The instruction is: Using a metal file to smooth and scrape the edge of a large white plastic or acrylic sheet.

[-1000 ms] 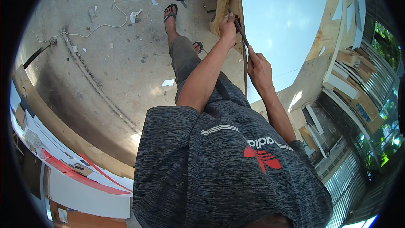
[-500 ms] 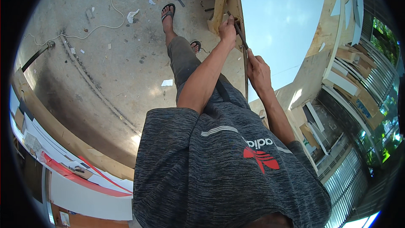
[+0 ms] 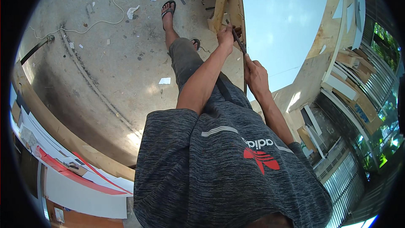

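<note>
A long, narrow dark file (image 3: 238, 40) slants along the near left edge of a large pale blue-white panel (image 3: 282, 25). My left hand (image 3: 225, 38) is closed around its far end, beside the panel's edge. Closer to me, my right hand (image 3: 256, 75) grips the other end, its fingers curled and the forefinger pointing along the file. The file lies against or just beside the edge; exactly where it touches is too small to tell.
Beside my left hand stands a wooden post (image 3: 222, 4). A white cord (image 3: 114, 10) and paper scraps (image 3: 132, 12) lie on the concrete floor (image 3: 109, 59). Left is a curved-looking wooden edge (image 3: 80, 137) with sheets and red strips; boards (image 3: 344, 86) are stacked right.
Both hands and the file have shifted slightly toward me along the panel's edge. The grip is unchanged, and the whole view has moved a little.
</note>
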`<state>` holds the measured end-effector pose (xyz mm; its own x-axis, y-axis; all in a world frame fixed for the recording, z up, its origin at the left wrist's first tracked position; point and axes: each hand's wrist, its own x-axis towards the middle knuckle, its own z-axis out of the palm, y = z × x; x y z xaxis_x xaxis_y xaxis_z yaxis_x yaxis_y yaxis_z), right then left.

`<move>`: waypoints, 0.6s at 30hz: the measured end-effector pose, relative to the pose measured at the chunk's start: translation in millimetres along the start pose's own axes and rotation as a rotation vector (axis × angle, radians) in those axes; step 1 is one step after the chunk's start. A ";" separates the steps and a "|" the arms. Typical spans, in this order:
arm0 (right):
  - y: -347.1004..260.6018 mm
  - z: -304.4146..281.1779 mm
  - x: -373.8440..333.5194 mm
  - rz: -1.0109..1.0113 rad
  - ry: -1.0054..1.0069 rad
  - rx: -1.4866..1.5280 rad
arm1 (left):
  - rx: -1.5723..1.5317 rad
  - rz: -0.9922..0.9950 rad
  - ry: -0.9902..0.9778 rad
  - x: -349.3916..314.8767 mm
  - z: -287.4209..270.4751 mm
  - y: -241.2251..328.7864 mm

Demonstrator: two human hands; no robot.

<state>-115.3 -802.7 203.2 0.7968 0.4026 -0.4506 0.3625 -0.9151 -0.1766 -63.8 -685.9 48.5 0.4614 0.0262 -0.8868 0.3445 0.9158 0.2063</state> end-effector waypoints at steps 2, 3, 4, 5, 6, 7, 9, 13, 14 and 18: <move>-10.5 -18.3 -2.0 -0.005 -0.019 0.042 | 0.001 0.036 -0.038 -2.8 -7.8 -0.7; -17.6 -32.0 -6.6 0.005 -0.033 0.079 | 0.000 0.037 -0.029 -9.4 -12.8 -4.4; -21.1 -43.9 -10.1 0.003 -0.024 0.080 | 0.008 0.085 -0.089 -18.3 -11.0 -0.2; -22.9 -54.1 -17.6 0.008 0.025 0.119 | 0.017 0.133 -0.146 -23.8 -9.8 2.2; -24.9 -64.0 -19.8 0.013 0.076 0.159 | 0.023 0.140 -0.149 -25.2 -5.5 8.0; -30.9 -77.3 -18.4 0.045 0.059 0.171 | 0.013 0.175 -0.189 -28.8 -2.1 12.0; -32.3 -85.4 -8.2 0.057 0.035 0.115 | 0.011 0.225 -0.226 -24.6 -0.5 14.5; -18.4 -79.9 8.3 -0.046 0.082 0.065 | -0.094 0.251 -0.170 -11.9 15.4 22.7; -22.0 -88.7 14.7 -0.037 0.066 0.060 | -0.104 0.310 -0.175 -6.9 16.0 22.9; -24.6 -105.3 50.5 -0.061 0.042 0.071 | -0.059 0.376 -0.033 32.2 29.3 41.1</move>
<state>-33.0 -757.5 276.9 0.7944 0.4567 -0.4005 0.3767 -0.8876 -0.2650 -10.9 -659.2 40.5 0.5730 0.3529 -0.7397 0.0993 0.8660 0.4901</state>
